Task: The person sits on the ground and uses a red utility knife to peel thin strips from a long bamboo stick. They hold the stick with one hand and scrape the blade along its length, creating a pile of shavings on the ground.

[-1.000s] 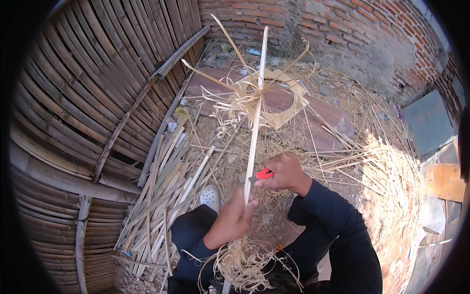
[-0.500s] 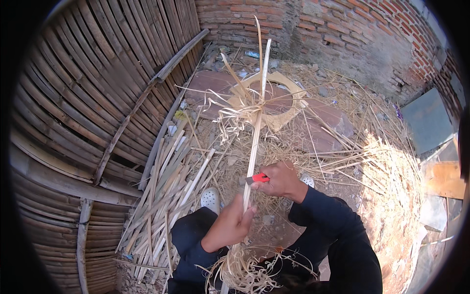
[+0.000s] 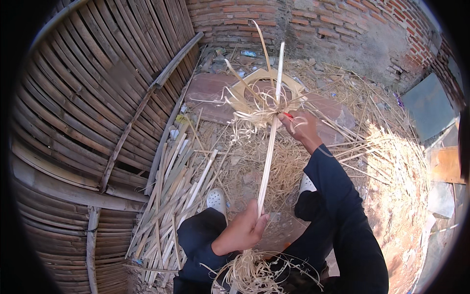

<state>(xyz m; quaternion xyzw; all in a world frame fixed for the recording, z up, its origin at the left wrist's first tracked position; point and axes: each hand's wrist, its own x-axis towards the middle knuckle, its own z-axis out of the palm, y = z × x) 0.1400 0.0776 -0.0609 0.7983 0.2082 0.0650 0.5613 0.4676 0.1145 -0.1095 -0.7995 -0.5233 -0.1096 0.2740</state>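
1. Head view, left hand: the left hand (image 3: 242, 232) is pinching the long pale strip (image 3: 268, 169) between thumb and curled fingers, low in the view and above the dark-clad legs.
2. Head view, strip: the strip is running up and slightly rightward from the left hand, through the curled shavings (image 3: 257, 117), with its upper end standing out beyond them near the brick wall (image 3: 338, 29). Its lower end is passing behind the left hand toward a second bunch of curls (image 3: 252, 274).
3. Head view, right hand: the right hand (image 3: 303, 128) is reaching well forward of the left and closing its fingers around a red tool (image 3: 288, 116), beside the strip at the curled shavings. The fingers are hiding the tool's working edge, so its contact with the strip cannot be told.
4. Head view, ground ahead: a flat tan piece with a large round opening (image 3: 295, 84) is lying on a reddish slab (image 3: 210, 81), behind the shavings.
5. Head view, left side: a pile of cut strips (image 3: 171, 196) is lying beside the slatted wall (image 3: 98, 98). A pale perforated shoe (image 3: 216, 200) is resting beside the pile.
6. Head view, right side: loose straw-like scraps (image 3: 396, 161) are covering sunlit ground, and a grey-blue panel (image 3: 428, 115) is leaning at the edge.
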